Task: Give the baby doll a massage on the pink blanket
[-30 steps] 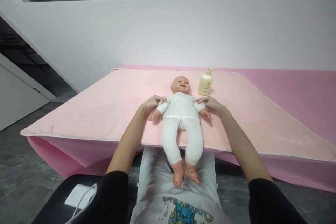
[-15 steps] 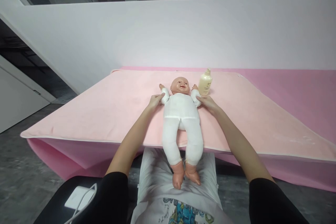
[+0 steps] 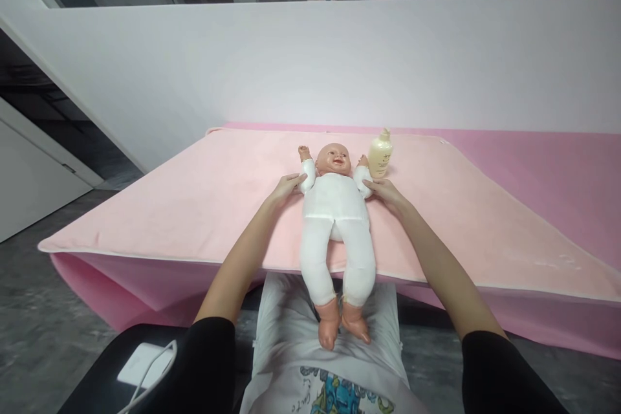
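Observation:
On its back lies a baby doll with a white cloth body, its head toward the wall and its feet hanging past the table's near edge over my lap. My left hand pinches the doll's arm on the left, around the elbow. The other arm of the doll is gripped by my right hand, between thumb and fingers. Just beyond my right hand a pale yellow bottle stands upright, close beside the doll's hand.
A light pink cloth covers the table, with darker pink fabric under it. Behind rises a white wall below a window. At lower left, a white device with a cable lies on a black seat.
The doll's arm in my left hand has turned a little more upright, its hand now nearer the head. My right hand stays on the other arm.

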Demonstrator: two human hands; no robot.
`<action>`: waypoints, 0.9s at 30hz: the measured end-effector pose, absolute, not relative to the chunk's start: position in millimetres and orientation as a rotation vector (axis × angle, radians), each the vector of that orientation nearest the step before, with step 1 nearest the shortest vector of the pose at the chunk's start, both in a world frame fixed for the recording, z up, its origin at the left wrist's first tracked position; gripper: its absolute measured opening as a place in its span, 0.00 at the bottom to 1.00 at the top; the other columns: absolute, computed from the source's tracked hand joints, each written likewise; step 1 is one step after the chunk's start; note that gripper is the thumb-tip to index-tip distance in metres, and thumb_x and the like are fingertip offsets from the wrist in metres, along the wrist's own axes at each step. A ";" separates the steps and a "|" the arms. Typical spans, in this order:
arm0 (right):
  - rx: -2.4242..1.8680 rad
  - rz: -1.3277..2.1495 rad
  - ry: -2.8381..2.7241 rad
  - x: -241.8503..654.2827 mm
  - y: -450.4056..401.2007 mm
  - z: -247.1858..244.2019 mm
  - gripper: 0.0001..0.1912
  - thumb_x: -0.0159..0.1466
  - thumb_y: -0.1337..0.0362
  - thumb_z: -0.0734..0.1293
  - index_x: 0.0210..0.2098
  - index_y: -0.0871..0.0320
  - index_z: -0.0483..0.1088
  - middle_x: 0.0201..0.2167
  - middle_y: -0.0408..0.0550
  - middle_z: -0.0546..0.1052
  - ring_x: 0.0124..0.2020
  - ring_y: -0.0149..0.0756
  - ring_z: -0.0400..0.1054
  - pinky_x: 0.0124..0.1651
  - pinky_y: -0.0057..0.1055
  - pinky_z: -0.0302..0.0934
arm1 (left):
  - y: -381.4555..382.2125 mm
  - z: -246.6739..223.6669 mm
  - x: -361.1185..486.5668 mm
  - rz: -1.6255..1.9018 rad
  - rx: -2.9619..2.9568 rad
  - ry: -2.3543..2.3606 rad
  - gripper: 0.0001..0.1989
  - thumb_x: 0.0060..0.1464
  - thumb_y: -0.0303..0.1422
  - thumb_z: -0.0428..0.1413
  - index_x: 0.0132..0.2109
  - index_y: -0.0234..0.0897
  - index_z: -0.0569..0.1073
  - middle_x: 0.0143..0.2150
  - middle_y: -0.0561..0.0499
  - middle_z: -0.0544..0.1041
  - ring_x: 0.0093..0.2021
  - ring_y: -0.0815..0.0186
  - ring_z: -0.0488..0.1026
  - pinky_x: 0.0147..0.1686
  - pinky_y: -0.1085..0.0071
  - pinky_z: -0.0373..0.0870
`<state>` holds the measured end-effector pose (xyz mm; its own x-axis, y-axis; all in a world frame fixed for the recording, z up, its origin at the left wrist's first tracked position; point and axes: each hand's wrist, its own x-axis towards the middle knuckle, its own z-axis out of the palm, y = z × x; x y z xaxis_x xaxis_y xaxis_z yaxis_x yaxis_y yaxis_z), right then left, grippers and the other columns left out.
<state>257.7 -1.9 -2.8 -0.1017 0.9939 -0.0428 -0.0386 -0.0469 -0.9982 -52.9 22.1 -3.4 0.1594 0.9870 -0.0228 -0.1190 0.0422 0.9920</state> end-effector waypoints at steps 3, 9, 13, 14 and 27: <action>-1.086 1.465 -1.312 265.8 -9.4 5.2 0.18 0.49 0.59 0.77 0.37 0.59 0.78 0.39 0.52 0.80 0.37 0.38 0.75 0.41 0.32 0.71 | 17.1 2.7 -61.3 1.035 1.248 0.897 0.23 0.36 0.39 0.68 0.42 0.35 0.78 0.41 0.45 0.79 0.37 0.64 0.75 0.38 0.70 0.70; -1.142 1.440 -1.527 274.8 -11.9 8.0 0.16 0.44 0.70 0.75 0.34 0.57 0.79 0.38 0.48 0.80 0.40 0.41 0.73 0.41 0.31 0.69 | 12.6 8.9 -68.1 0.876 1.464 0.848 0.16 0.31 0.25 0.65 0.34 0.34 0.81 0.39 0.44 0.80 0.41 0.58 0.75 0.44 0.63 0.68; -1.126 1.331 -1.605 276.1 -4.2 0.3 0.10 0.43 0.73 0.69 0.25 0.57 0.78 0.39 0.48 0.79 0.44 0.43 0.72 0.42 0.31 0.67 | 11.9 11.3 -71.2 0.869 1.590 0.816 0.07 0.29 0.23 0.61 0.21 0.37 0.78 0.35 0.45 0.80 0.47 0.57 0.72 0.50 0.61 0.65; -1.106 1.315 -1.626 275.9 -2.7 -1.1 0.08 0.43 0.72 0.67 0.22 0.57 0.77 0.38 0.48 0.79 0.45 0.43 0.71 0.44 0.31 0.66 | 11.9 11.5 -72.1 0.852 1.612 0.828 0.05 0.29 0.23 0.60 0.18 0.38 0.76 0.32 0.46 0.79 0.47 0.57 0.72 0.50 0.61 0.65; -1.054 1.425 -1.415 268.5 -11.0 3.9 0.18 0.46 0.67 0.75 0.38 0.56 0.79 0.41 0.50 0.80 0.41 0.40 0.74 0.43 0.31 0.68 | 8.7 9.1 -71.0 0.894 1.454 0.852 0.15 0.26 0.23 0.63 0.29 0.34 0.78 0.39 0.44 0.79 0.39 0.61 0.74 0.38 0.69 0.68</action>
<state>268.5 -11.0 3.9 -0.2875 0.9578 -0.0011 -0.0060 -0.0030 -1.0000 -71.0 8.7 9.1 0.4422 0.8953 0.0533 0.0106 -0.0646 0.9979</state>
